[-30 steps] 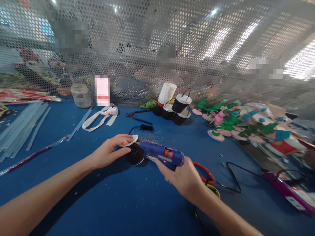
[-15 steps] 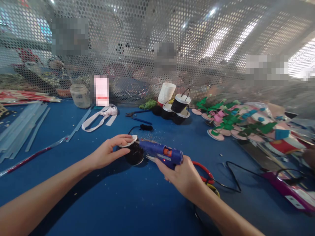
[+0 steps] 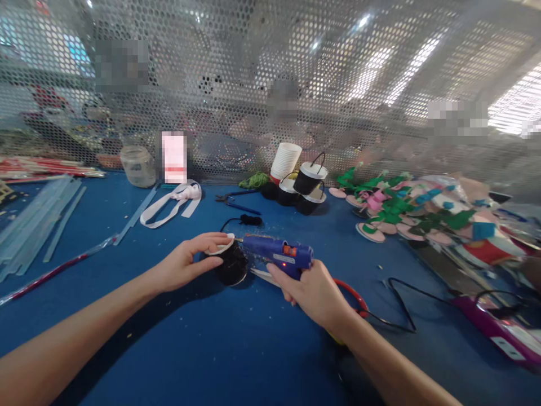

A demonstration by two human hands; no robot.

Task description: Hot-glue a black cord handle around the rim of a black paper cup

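Observation:
My left hand (image 3: 194, 261) is closed around the rim of a paper cup (image 3: 231, 267) wrapped in black yarn, tilted on the blue table. A white rim shows at its top, and a black strand runs from it to a small bundle of black yarn (image 3: 251, 220). In my right hand (image 3: 310, 290) is a blue hot glue gun (image 3: 276, 251) with a lit red light. Its nozzle points left and is close to the upper side of the cup; whether it touches I cannot tell. Scissors (image 3: 265, 275) with red and yellow handles lie partly hidden under my right hand.
Behind are pliers (image 3: 239, 197), stacked white cups (image 3: 285, 160) and black-wrapped cups with handles (image 3: 310, 177). Glue sticks (image 3: 38, 225), ribbon (image 3: 171, 206) and a jar (image 3: 138, 166) are at left. Craft flowers (image 3: 393, 208) and a purple power strip (image 3: 499, 327) sit right. A perforated metal screen (image 3: 236, 101) stands behind.
The glue gun has risen slightly, its nozzle now nearer the cup's rim. My right hand has shifted slightly with it, while my left hand stays on the cup.

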